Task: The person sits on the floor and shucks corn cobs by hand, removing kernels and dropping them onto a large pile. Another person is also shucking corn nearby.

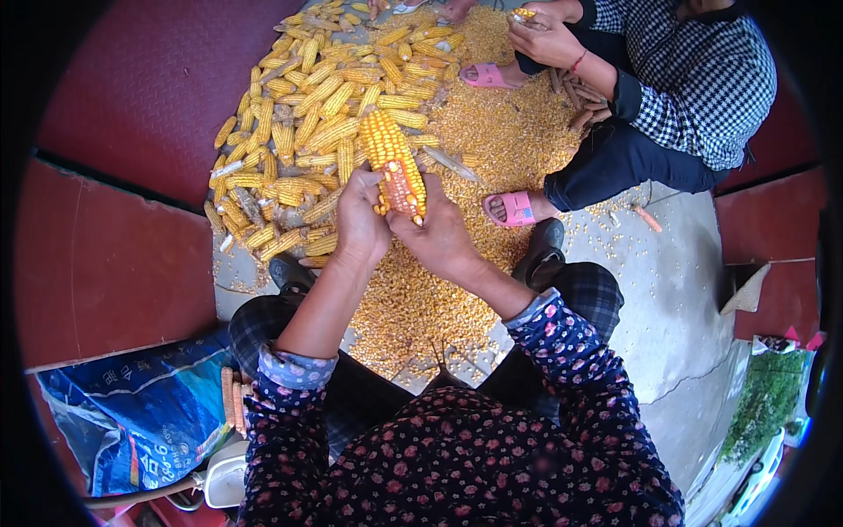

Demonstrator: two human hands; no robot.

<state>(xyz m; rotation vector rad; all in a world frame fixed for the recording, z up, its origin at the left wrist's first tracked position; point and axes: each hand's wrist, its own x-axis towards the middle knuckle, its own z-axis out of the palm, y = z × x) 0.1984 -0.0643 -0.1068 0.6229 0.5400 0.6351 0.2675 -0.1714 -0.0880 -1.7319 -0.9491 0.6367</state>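
Both of my hands hold one ear of yellow corn (382, 141), upright in front of me. Its lower part shows a bare reddish patch of cob with a few kernels left. My left hand (363, 214) grips the lower left side, and my right hand (438, 227) grips the lower right side with its thumb near the bottom end. Loose kernels sit by the left fingers. Behind the ear lies a heap of unshelled corn ears (316, 125). A spread of loose kernels (435, 296) covers the floor below my hands and to the right of the heap.
A person (698, 85) in a checked top and pink sandals sits at the upper right, holding a piece of corn. Bare cobs (583, 99) lie beside them. Another person's hands show at the top edge. A blue woven sack (151, 408), cobs and a white container (227, 474) are at lower left.
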